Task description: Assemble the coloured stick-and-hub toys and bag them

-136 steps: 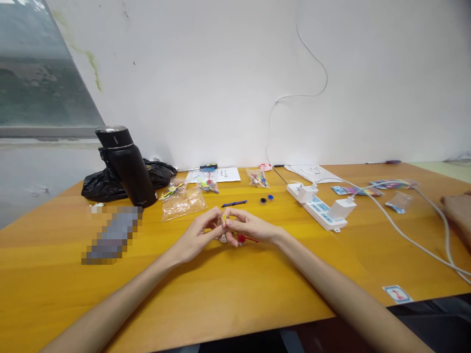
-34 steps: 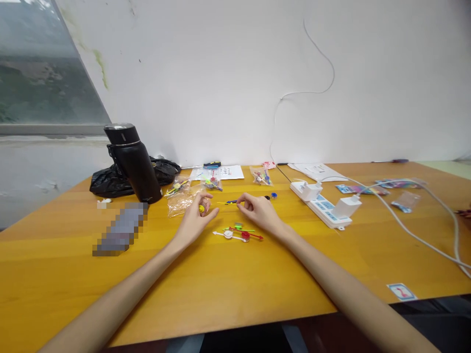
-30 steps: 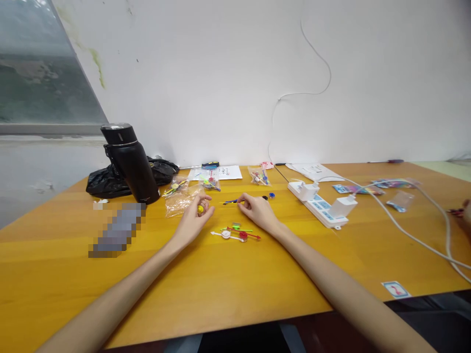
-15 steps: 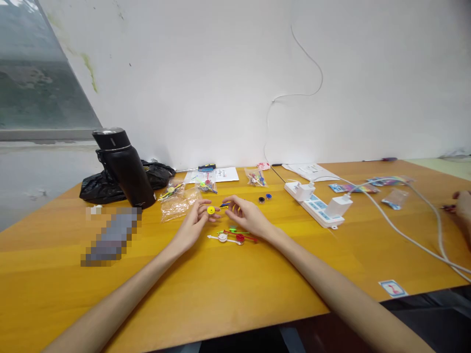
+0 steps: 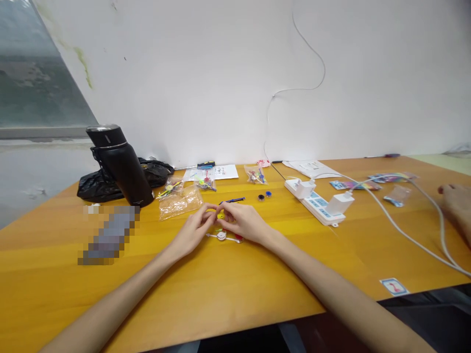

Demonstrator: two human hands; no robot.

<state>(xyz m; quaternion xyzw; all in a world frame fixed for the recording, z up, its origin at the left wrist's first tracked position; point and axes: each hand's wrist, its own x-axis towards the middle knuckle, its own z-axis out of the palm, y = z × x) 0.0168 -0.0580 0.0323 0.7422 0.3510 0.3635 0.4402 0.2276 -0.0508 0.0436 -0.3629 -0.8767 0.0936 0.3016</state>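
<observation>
My left hand (image 5: 195,229) and my right hand (image 5: 243,219) meet above the table, fingertips pinched together. A small yellow round plastic piece (image 5: 221,215) shows between them, held by the fingers of both hands and partly covered by them. Just beyond my fingers lies a dark blue pointer (image 5: 232,200). Below the hands are a white arrow-shaped pointer with a round hub (image 5: 221,236) and a red piece (image 5: 238,239) partly hidden by my right hand. A bit of green plastic (image 5: 220,230) peeks out there too. Black (image 5: 261,197) and blue (image 5: 268,194) discs sit to the right.
A clear plastic wrapper (image 5: 181,202) and small bags of coloured parts (image 5: 256,175) lie behind. A black flask (image 5: 123,169) stands left. On the right are a white power strip (image 5: 317,206), trailing cables (image 5: 397,234) and another person's hand (image 5: 456,208).
My hands have come together, the right one joining the left at the yellow piece. The blue pointer now lies behind my fingers. At far right, the other person's hand has shifted.
</observation>
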